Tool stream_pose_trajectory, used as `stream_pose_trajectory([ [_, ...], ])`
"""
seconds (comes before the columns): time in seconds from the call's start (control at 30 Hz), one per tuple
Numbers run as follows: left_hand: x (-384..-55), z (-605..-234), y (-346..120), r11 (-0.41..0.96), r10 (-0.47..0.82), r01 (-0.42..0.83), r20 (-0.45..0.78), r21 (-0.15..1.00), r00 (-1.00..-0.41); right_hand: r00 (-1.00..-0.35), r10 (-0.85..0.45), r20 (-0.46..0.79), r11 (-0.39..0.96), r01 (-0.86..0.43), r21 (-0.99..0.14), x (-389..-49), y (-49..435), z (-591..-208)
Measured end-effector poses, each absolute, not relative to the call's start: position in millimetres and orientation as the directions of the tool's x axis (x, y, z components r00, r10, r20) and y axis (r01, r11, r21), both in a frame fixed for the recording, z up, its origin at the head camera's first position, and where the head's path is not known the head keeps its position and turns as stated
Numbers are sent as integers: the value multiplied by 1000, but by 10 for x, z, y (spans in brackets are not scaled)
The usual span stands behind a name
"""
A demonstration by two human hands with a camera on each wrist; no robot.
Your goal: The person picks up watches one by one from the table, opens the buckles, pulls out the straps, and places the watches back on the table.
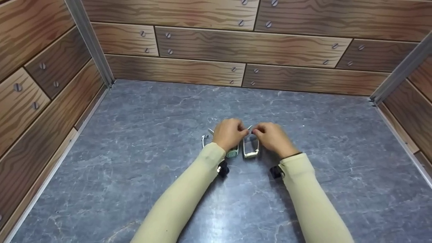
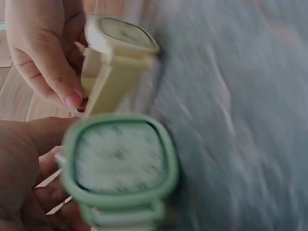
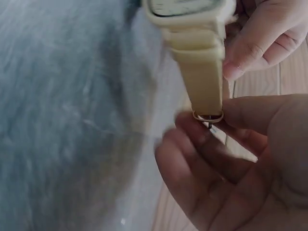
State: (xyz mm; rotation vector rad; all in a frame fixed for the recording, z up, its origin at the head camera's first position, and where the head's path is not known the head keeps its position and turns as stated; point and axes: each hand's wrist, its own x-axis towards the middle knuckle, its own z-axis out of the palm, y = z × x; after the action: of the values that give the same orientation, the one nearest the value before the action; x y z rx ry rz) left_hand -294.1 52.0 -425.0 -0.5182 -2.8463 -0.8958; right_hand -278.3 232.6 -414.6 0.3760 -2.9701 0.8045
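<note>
A cream wristwatch [image 1: 250, 155] stands in front of both hands, its strap reaching up to their fingertips. My right hand [image 1: 271, 136] pinches the buckle end of the strap [image 3: 204, 91], thumb and fingers around the buckle [image 3: 208, 117]. On the other side of the strap, my left hand [image 1: 229, 135] has thumb and finger pinched together at the strap's other end. A green wristwatch [image 2: 120, 161] with a square pale dial lies under the left hand, partly hidden by it in the head view; it looms close and blurred in the left wrist view.
A white strap piece [image 1: 204, 140] shows left of the left hand, the rest of it covered. The marbled grey tabletop [image 1: 152, 135] is bounded by wood-patterned panels [image 1: 202, 42] at the back and both sides, with grey metal posts at the corners.
</note>
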Motion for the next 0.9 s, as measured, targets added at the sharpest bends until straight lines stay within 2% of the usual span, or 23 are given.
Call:
stream_pose_trajectory([
  [0.2,-3001,-4300,403,768,357,421,223,482,-907,-982,-170,82,854,-188,-485,-2853,2297,-4270],
  [0.33,-2998,-4204,266,730,388,425,187,535,-902,-982,-153,115,815,-191,-547,-2842,2373,-4264],
  [0.53,-2820,-3914,-179,598,347,431,266,676,-899,-960,-172,222,738,-275,-617,-2641,2635,-4086],
  [0.73,-2604,-3660,-659,531,303,500,398,684,-866,-925,-135,355,714,-339,-613,-2364,2896,-3785],
  [0.9,-2544,-3495,-925,513,223,526,486,678,-845,-844,-47,534,656,-429,-621,-2242,2999,-3579],
])
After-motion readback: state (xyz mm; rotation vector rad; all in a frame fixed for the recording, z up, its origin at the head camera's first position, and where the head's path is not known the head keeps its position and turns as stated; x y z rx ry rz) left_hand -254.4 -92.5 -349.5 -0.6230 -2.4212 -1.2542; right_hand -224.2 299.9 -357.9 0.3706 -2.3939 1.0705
